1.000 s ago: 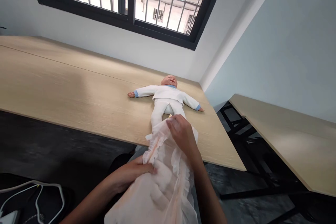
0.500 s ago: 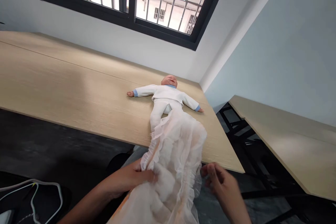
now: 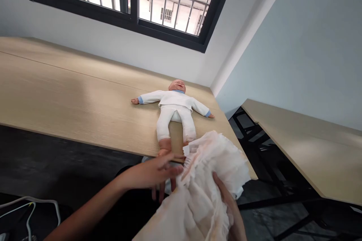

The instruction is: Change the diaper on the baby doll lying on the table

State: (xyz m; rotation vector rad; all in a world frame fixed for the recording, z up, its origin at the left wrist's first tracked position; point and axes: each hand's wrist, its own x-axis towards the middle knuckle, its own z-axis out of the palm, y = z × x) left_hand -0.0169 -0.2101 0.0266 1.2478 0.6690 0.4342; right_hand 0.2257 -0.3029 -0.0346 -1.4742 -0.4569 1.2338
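Note:
A baby doll (image 3: 177,99) lies on its back on the table, arms spread, in a white top with blue cuffs and white trousers. Its bare feet reach the near table edge. A sheer white ruffled cloth (image 3: 203,192) with pale peach tints is bunched up below the doll, over the table's right corner; whether it is a garment I cannot tell. My right hand (image 3: 226,196) grips this cloth from its right side, fingers partly hidden in the folds. My left hand (image 3: 160,171) is beside the cloth's left edge and the doll's feet, its fingers spread and slightly blurred.
The doll's wooden table (image 3: 93,109) runs along the wall beneath a barred window (image 3: 166,30). A second table (image 3: 308,150) stands to the right, with dark metal frames (image 3: 251,131) between. Pale cables (image 3: 31,211) lie at lower left.
The cloth has been drawn off the doll's legs towards the right, baring trousers and feet. My right hand has taken hold of it; my left hand has let go and spread its fingers.

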